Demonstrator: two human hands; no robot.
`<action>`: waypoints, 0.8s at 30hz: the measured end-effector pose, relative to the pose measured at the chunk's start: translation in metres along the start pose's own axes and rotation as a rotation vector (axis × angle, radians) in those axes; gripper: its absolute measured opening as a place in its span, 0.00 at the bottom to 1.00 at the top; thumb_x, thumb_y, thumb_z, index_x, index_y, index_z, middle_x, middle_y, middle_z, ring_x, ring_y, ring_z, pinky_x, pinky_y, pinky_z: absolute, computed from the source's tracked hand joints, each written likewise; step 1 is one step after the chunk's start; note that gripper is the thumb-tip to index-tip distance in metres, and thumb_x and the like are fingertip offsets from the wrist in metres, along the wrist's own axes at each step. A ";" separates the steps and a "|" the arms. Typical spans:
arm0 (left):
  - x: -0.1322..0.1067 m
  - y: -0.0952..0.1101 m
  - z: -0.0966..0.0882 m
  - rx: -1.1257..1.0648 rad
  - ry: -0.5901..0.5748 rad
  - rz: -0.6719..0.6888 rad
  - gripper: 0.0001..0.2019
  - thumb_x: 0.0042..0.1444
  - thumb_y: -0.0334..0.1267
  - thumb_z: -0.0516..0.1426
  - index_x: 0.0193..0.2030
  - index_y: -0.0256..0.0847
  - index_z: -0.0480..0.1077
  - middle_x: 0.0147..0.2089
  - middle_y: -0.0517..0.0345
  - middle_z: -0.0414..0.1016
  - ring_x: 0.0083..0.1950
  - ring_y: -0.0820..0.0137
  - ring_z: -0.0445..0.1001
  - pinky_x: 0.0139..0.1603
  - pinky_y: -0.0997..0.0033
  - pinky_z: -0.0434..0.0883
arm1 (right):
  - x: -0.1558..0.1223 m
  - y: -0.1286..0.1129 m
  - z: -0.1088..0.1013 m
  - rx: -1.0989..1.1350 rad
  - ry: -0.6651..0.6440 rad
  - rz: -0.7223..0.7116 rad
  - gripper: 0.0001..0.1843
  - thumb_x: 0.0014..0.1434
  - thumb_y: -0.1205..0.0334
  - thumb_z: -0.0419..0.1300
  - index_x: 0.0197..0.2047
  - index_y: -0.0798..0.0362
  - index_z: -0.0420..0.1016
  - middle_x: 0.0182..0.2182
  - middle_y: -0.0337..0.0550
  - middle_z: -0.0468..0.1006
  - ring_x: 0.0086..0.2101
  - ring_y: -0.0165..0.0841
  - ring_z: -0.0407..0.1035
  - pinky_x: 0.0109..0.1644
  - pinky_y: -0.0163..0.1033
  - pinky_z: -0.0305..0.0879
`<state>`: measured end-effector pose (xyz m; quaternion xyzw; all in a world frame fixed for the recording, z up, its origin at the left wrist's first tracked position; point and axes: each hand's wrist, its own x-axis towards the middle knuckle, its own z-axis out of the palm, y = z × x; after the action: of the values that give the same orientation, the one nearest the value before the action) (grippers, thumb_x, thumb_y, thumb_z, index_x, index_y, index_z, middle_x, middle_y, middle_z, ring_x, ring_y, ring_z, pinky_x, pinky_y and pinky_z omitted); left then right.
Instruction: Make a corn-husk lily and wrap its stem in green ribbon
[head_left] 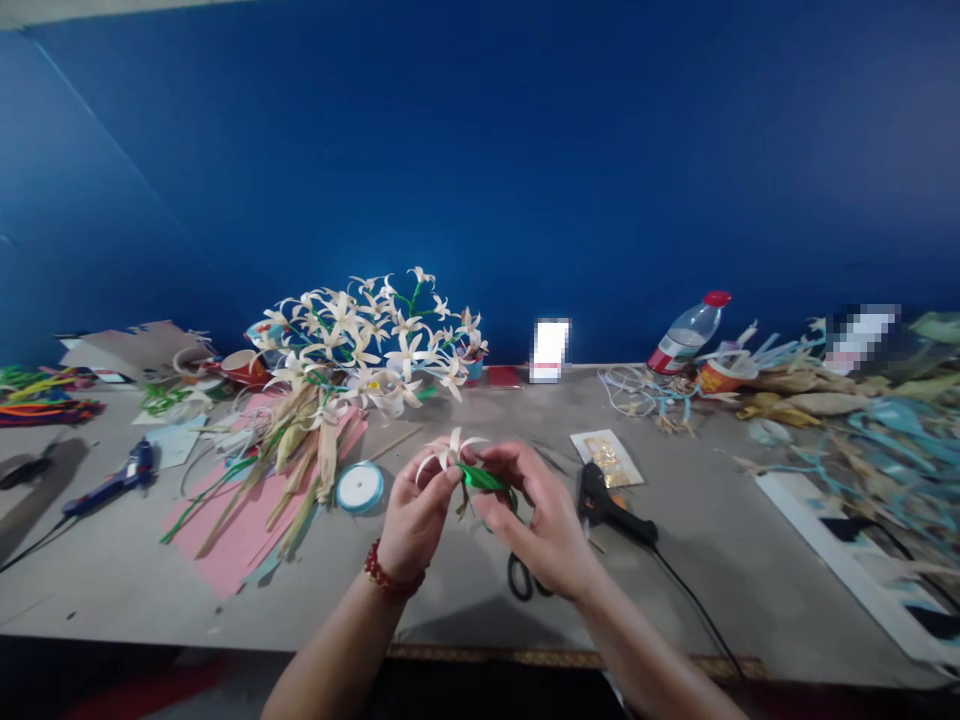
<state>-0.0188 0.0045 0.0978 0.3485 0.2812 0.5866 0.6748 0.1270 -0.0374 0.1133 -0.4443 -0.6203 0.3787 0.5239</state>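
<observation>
My left hand [418, 508] pinches a white artificial flower [454, 450] with thin curled petals, held above the table's front half. My right hand [534, 515] has its fingers closed on a green ribbon-like strip [482, 479] at the flower's base. Part of the strip and the stem is hidden by my fingers. Below my right hand lie black-handled scissors [520, 577], their blades out of sight. To the right rests a black glue gun [616, 511], and left of my left hand is a roll of white ribbon on a blue spool [360, 488].
Many white flowers [341, 320] stand at the back. Dried husks [296, 440] lie on pink paper [225, 545]. A blue glue gun [120, 480] is at left. A bottle [686, 335], a paper cup [726, 372], a white power strip [832, 560] and loose fibres [892, 470] occupy the right.
</observation>
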 end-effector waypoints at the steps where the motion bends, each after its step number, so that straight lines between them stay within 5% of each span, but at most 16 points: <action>1: 0.000 0.000 0.000 0.004 -0.010 -0.006 0.11 0.44 0.40 0.70 0.32 0.39 0.76 0.35 0.56 0.75 0.38 0.69 0.73 0.40 0.72 0.72 | 0.001 0.002 0.000 0.062 -0.020 0.033 0.16 0.58 0.64 0.62 0.49 0.49 0.68 0.45 0.45 0.77 0.45 0.38 0.73 0.48 0.40 0.70; 4: -0.001 0.000 -0.002 -0.014 -0.101 -0.011 0.10 0.46 0.40 0.69 0.33 0.38 0.76 0.38 0.54 0.75 0.37 0.69 0.73 0.36 0.72 0.73 | 0.004 0.009 -0.002 0.366 -0.101 0.110 0.07 0.59 0.59 0.60 0.40 0.52 0.74 0.40 0.45 0.77 0.42 0.37 0.73 0.47 0.41 0.70; 8: 0.001 -0.004 -0.009 -0.041 -0.313 -0.048 0.12 0.50 0.44 0.66 0.36 0.39 0.75 0.40 0.51 0.72 0.34 0.66 0.74 0.23 0.73 0.71 | 0.008 0.014 -0.001 0.725 -0.191 0.315 0.16 0.62 0.50 0.58 0.33 0.54 0.74 0.31 0.41 0.76 0.26 0.31 0.73 0.32 0.37 0.71; 12: 0.003 -0.007 -0.016 0.026 -0.326 -0.071 0.14 0.47 0.46 0.67 0.35 0.38 0.74 0.41 0.49 0.71 0.37 0.64 0.74 0.29 0.69 0.74 | 0.009 0.010 0.004 0.710 -0.245 0.378 0.14 0.55 0.54 0.69 0.31 0.54 0.73 0.24 0.35 0.74 0.19 0.25 0.68 0.24 0.31 0.67; 18: 0.004 -0.012 -0.018 0.056 -0.346 -0.059 0.15 0.47 0.48 0.67 0.30 0.38 0.74 0.36 0.50 0.70 0.30 0.67 0.71 0.26 0.66 0.72 | 0.006 0.010 0.003 0.614 -0.237 0.341 0.16 0.52 0.52 0.70 0.32 0.53 0.72 0.27 0.38 0.76 0.22 0.25 0.68 0.26 0.31 0.68; 24: 0.005 -0.013 -0.016 0.099 -0.317 0.126 0.10 0.49 0.43 0.67 0.29 0.40 0.75 0.39 0.50 0.71 0.45 0.59 0.72 0.48 0.57 0.71 | 0.003 0.013 0.004 0.289 -0.109 0.132 0.15 0.57 0.51 0.65 0.29 0.53 0.70 0.23 0.35 0.68 0.23 0.25 0.62 0.26 0.30 0.62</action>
<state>-0.0231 0.0112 0.0777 0.4862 0.1774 0.5508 0.6548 0.1250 -0.0300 0.1015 -0.3829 -0.5564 0.5210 0.5220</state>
